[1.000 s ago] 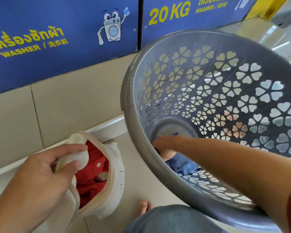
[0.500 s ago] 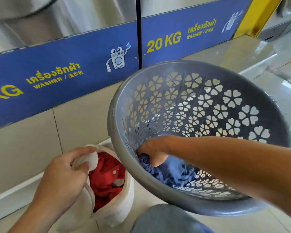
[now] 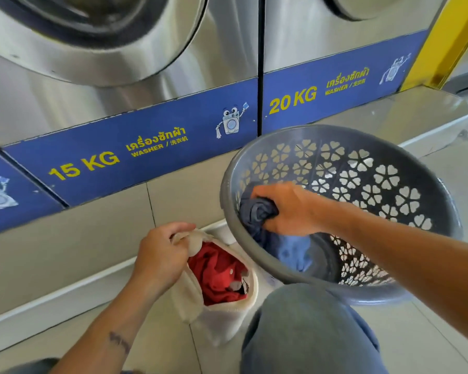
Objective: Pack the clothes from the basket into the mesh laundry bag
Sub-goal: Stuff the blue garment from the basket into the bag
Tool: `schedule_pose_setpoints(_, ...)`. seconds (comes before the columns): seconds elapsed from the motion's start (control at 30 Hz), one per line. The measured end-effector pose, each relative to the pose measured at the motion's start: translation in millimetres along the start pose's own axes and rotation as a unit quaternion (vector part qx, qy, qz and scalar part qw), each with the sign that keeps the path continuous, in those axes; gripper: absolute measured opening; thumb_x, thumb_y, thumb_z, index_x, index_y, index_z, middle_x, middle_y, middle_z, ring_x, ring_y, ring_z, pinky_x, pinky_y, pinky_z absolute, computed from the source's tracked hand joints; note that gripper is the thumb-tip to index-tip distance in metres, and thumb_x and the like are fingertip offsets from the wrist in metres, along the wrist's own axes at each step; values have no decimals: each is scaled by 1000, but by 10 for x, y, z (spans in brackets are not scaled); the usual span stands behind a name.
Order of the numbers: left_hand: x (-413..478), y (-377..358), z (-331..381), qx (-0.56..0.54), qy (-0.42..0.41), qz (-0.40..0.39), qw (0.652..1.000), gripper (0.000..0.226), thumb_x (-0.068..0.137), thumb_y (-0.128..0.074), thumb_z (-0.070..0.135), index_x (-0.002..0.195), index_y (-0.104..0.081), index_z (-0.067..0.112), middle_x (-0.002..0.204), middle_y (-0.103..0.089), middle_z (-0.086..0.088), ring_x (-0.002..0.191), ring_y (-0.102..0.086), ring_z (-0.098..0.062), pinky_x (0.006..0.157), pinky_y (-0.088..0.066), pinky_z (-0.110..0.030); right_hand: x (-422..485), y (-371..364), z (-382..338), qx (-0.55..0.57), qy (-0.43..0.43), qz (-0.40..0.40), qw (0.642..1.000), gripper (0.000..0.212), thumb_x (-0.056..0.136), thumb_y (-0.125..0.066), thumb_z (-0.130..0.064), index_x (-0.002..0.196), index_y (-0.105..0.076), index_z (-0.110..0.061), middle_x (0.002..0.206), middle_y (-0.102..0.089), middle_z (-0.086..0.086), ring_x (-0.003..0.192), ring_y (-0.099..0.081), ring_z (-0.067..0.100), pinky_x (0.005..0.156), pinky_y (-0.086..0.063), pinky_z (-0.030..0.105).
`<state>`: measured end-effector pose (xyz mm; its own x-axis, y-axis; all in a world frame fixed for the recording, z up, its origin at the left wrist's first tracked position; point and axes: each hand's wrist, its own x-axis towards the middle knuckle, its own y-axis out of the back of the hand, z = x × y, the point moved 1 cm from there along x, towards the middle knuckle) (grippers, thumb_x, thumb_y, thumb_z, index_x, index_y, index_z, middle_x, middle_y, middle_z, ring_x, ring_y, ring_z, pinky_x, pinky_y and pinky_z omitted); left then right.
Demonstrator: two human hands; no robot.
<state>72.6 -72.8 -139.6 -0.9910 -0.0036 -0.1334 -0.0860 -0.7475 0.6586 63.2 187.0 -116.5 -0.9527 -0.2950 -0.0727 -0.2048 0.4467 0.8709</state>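
1. Looking down through the head camera, two steel washers (image 3: pixel 119 63) are seen side by side, with a blue band (image 3: pixel 146 155) run along their lower edge.
2. On the left part of the band "15 KG" is printed in yellow, followed by Thai script, "WASHER /" and Chinese characters; a cartoon washing machine (image 3: pixel 230 122) is drawn beside it.
3. On the right part "20 KG" (image 3: pixel 293 99) is printed, with the same lines of wording and a second cartoon, blurred.
4. A grey basket (image 3: pixel 362 290) with heart-shaped cut-outs is tilted, its mouth turned up and toward the left and its base lower right, near the floor (image 3: pixel 430 333).
5. A blue garment (image 3: pixel 289 252) is bunched inside the basket at its near left wall.
6. The right hand (image 3: pixel 289 209) is reached into the basket and closed in a fist around the upper folds of the blue garment.
7. A white mesh laundry bag (image 3: pixel 219 317) is held just left of the basket, its mouth facing up and its long axis roughly upright.
8. A red garment (image 3: pixel 216 273) is seen inside the open mouth.
9. The left hand (image 3: pixel 160 255) is pinched shut on the bag's upper rim, by which the mouth is held open.
10. A knee in grey-blue fabric (image 3: pixel 308 333) is seen below the basket and bag.
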Motion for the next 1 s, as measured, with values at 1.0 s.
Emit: schedule_pose_setpoints(1.0,-223,588,-602,-52,30,15,998,45,80,-63,10,123,-66,23,119,-69,-3,108,-64,-23,88,-48,-28,172,-1698,-1442,159,-157,132,966,35,88,-63,-40,114,-46,-23,107,-62,6,98,-61,27,87,-54,47)
